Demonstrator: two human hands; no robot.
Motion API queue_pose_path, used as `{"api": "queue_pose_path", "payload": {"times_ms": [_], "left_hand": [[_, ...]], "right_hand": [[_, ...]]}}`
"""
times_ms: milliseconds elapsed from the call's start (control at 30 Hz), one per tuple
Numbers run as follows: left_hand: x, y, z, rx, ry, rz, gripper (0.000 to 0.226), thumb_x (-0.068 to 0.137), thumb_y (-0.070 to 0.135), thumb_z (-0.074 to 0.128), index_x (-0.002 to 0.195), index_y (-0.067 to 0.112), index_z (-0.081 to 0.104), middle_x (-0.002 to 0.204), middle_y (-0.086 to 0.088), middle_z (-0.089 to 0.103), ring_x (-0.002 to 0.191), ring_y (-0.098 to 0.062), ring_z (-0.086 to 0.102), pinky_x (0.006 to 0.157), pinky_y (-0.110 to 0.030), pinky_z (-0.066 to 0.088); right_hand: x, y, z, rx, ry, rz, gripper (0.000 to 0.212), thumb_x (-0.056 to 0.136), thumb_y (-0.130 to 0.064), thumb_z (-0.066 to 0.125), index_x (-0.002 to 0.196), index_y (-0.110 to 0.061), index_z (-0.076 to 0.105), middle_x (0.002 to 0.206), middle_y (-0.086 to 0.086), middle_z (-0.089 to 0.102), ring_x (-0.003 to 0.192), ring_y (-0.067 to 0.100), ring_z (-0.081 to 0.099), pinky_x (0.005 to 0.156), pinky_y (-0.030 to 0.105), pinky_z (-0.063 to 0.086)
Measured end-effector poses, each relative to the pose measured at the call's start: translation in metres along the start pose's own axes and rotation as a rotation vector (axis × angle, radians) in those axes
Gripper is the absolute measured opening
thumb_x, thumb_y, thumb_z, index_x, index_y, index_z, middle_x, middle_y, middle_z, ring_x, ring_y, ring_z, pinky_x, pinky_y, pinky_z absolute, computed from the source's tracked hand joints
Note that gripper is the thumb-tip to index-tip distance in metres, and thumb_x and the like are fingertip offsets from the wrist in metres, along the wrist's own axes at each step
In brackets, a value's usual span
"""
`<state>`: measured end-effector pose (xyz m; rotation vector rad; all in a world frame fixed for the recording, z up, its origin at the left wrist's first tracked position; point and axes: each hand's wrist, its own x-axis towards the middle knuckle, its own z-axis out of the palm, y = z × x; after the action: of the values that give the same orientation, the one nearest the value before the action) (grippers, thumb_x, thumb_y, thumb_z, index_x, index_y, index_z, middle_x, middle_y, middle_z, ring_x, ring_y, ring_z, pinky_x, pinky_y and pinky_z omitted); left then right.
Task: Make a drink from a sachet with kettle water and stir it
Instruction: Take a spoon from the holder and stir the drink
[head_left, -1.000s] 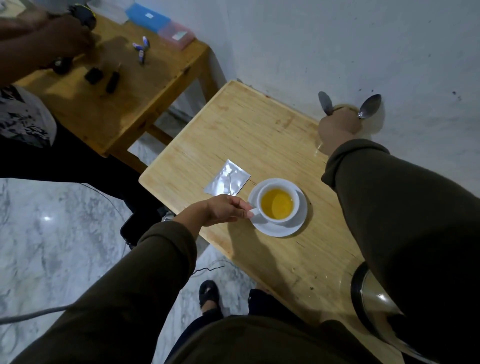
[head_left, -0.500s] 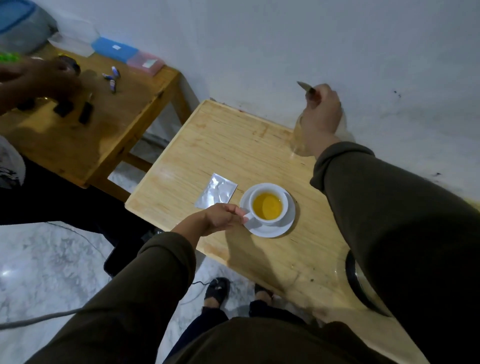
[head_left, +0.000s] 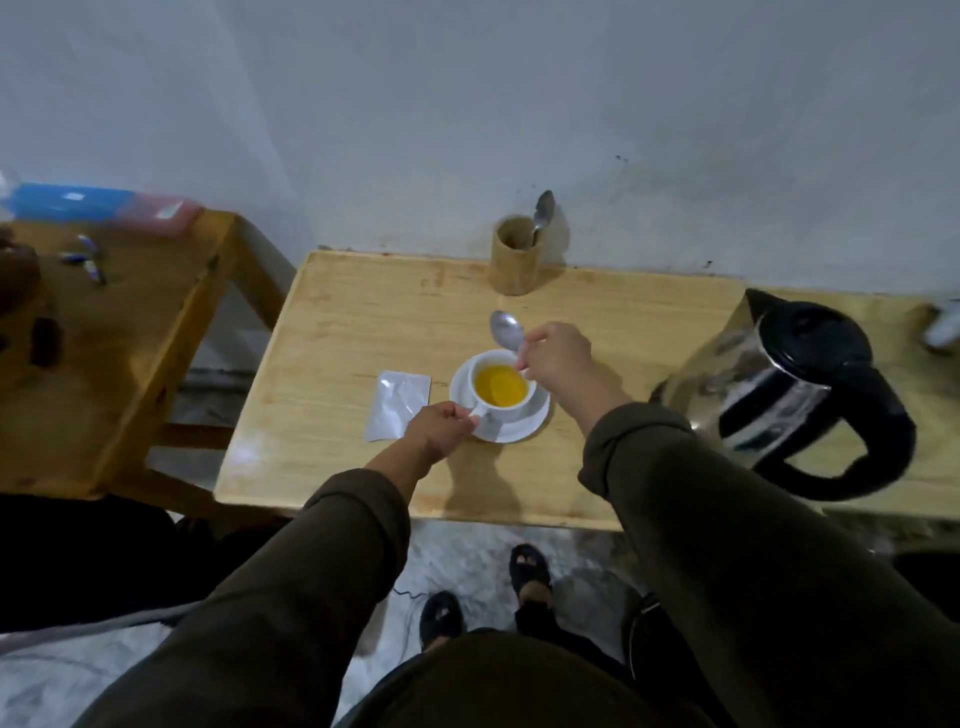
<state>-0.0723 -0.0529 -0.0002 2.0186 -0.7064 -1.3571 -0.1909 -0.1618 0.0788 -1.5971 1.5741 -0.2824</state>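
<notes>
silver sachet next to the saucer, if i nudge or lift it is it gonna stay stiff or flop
The sachet lies flat and looks creased, thin foil, so it would probably flop when lifted. It seems emptied, so likely very light and easy to slide on the smooth wooden table.

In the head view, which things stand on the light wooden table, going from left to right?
Sachet → cup on its saucer → kettle. The spoon holder stands farther back, above the cup, so I leave it out of the order.
</notes>
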Motion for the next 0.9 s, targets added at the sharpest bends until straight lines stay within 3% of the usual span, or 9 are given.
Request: {"api": "queue_pose_path", "payload": {"times_ms": [100,167,233,333,367,533,667,833,900], "left_hand": [[-0.003,0.002,0.001,0.049,0.009,0.026,0.028,0.089,0.032,0.06,0.065,0.022,0.051,0.071,0.003,0.052,0.067,-0.013,0.046,0.067,-0.026,0.039],[-0.004,0.002,0.001,0.057,0.016,0.042,0.028,0.089,0.032,0.059,0.065,0.022,0.049,0.069,0.005,0.049,0.064,-0.011,0.044,0.059,-0.024,0.036],[-0.003,0.0,0.001,0.058,0.019,0.054,0.028,0.089,0.033,0.059,0.065,0.022,0.049,0.069,0.006,0.049,0.068,-0.014,0.045,0.059,-0.023,0.036],[-0.002,0.0,0.002,0.059,0.023,0.052,0.028,0.089,0.034,0.06,0.066,0.022,0.05,0.071,0.005,0.05,0.073,-0.016,0.046,0.06,-0.023,0.036],[-0.002,-0.001,0.003,0.061,0.026,0.052,0.027,0.088,0.034,0.06,0.066,0.022,0.05,0.074,0.004,0.051,0.074,-0.017,0.046,0.061,-0.024,0.037],[-0.001,0.0,0.003,0.049,0.011,0.037,0.021,0.088,0.036,0.061,0.084,0.016,0.057,0.088,0.0,0.056,0.088,-0.019,0.05,0.072,-0.028,0.042],[0.001,-0.001,0.003,0.025,0.017,0.014,0.023,0.083,0.04,0.066,0.074,0.022,0.057,0.097,-0.003,0.06,0.092,-0.02,0.053,0.084,-0.031,0.044],[0.001,-0.001,0.002,0.014,0.018,-0.012,0.026,0.082,0.041,0.067,0.087,0.016,0.062,0.098,-0.004,0.062,0.091,-0.019,0.054,0.081,-0.03,0.043],[0.001,-0.001,0.003,0.016,0.024,-0.017,0.026,0.082,0.04,0.068,0.088,0.015,0.063,0.098,-0.003,0.061,0.091,-0.019,0.054,0.08,-0.03,0.043]], "right_hand": [[-0.018,0.012,0.005,0.12,-0.029,0.09,0.024,0.077,0.003,0.061,0.09,-0.015,0.051,0.094,0.017,0.068,0.067,0.025,0.062,0.063,0.033,0.052],[-0.023,0.017,0.004,0.162,-0.05,0.108,0.023,0.079,0.006,0.058,0.073,-0.015,0.05,0.077,0.014,0.068,0.056,0.02,0.059,0.068,0.036,0.054],[-0.029,0.018,0.002,0.23,-0.097,0.116,0.028,0.081,0.007,0.057,0.062,-0.014,0.052,0.063,0.01,0.064,0.053,0.018,0.059,0.071,0.038,0.056],[-0.04,0.021,-0.003,0.311,-0.174,0.151,0.026,0.081,0.007,0.06,0.061,-0.009,0.059,0.067,0.017,0.061,0.055,0.021,0.054,0.043,0.019,0.044],[-0.043,0.021,-0.003,0.355,-0.191,0.165,0.024,0.083,0.007,0.057,0.062,-0.006,0.061,0.074,0.021,0.062,0.058,0.023,0.052,0.042,0.019,0.041],[-0.042,0.026,-0.003,0.425,-0.33,0.201,0.024,0.091,0.004,0.047,0.081,-0.006,0.066,0.07,0.008,0.065,0.063,0.014,0.058,0.057,0.022,0.04],[-0.034,0.029,-0.002,0.334,-0.418,0.167,0.013,0.086,0.001,0.062,0.09,-0.01,0.067,0.07,-0.003,0.065,0.067,0.008,0.06,0.059,0.02,0.04],[-0.019,0.03,0.005,0.306,-0.273,0.092,0.02,0.085,-0.023,0.069,0.092,-0.008,0.059,0.084,0.011,0.064,0.064,0.014,0.059,0.055,0.024,0.044],[-0.012,0.027,0.005,0.166,-0.175,0.022,0.024,0.09,-0.029,0.061,0.088,-0.005,0.064,0.083,0.013,0.068,0.068,0.02,0.063,0.07,0.034,0.054]]}}
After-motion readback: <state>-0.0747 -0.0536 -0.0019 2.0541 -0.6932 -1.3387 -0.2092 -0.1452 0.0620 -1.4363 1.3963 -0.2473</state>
